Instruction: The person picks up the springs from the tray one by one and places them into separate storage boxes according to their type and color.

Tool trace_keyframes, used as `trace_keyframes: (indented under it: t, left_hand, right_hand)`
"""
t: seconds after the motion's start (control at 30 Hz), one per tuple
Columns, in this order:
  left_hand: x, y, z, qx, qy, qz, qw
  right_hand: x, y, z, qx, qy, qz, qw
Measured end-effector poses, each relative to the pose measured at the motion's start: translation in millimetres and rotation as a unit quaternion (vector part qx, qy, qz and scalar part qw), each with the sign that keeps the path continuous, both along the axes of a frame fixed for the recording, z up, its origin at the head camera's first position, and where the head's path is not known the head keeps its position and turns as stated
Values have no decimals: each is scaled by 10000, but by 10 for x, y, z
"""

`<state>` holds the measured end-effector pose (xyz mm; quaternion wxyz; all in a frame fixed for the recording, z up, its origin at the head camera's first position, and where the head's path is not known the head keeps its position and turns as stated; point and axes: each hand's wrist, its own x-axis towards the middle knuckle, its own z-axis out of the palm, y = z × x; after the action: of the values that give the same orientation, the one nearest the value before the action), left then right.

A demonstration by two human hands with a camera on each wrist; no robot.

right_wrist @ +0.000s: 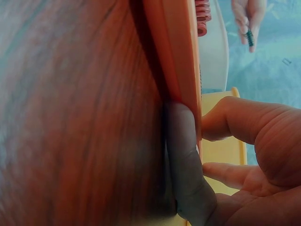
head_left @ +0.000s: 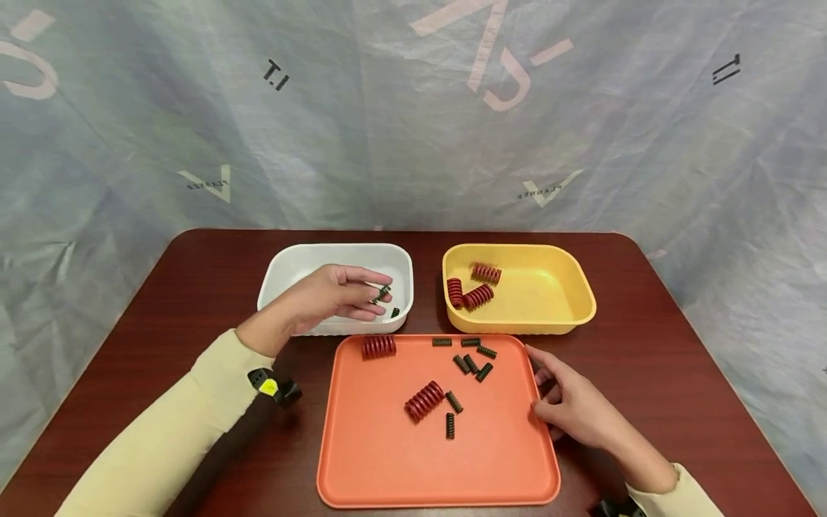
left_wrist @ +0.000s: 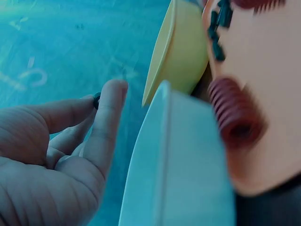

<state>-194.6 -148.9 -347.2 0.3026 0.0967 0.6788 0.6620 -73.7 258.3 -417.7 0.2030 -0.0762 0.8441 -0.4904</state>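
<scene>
- The left hand (head_left: 336, 291) pinches a small dark-green coil spring (head_left: 382, 293) over the white rectangular plastic bin (head_left: 293, 269); a slack fingertip hold could drop it.
- The right hand (head_left: 571, 402) grips the flat orange plastic tray (head_left: 388, 459) by its rim; a jolt might roll the thick red coil springs (head_left: 423, 401).
- The white bin's near wall stands between spring and tray.

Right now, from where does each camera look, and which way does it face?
Head: worn on the head, facing forward and down at the tray; left hand, right hand and sleeves show.
Left wrist: worn there, facing the white bin and tray; left hand shows.
Right wrist: worn there, facing the tray's edge; both hands show.
Both wrist views share the yellow bin.
</scene>
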Motion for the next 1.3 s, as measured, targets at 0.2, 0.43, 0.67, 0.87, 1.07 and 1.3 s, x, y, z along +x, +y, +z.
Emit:
trace_keyframes:
  t: [0.2, 0.43, 0.67, 0.87, 1.07, 1.3]
  left_hand:
    - [-219, -194, 42, -156, -90, -127, 9998]
    - [-435, -323, 41, -452, -208, -181, 9986]
    - [-647, -370, 84, -778, -476, -172, 9957]
    - [-813, -387, 140, -1087, -581, -405, 9916]
    - [-924, -368, 192, -1332, -636, -625, 9871]
    - [-1013, -376, 154, -1686, -714, -758, 9802]
  right_hand:
    - [6, 10, 0, -109, -17, 41, 9999]
    - [11, 13, -10, -149, 69, 39, 9999]
    - [11, 11, -13, -117, 118, 42, 9999]
    - [13, 7, -13, -93, 115, 61, 9999]
    - [8, 4, -15, -144, 53, 54, 9999]
    - [1, -10, -17, -224, 5, 45, 9997]
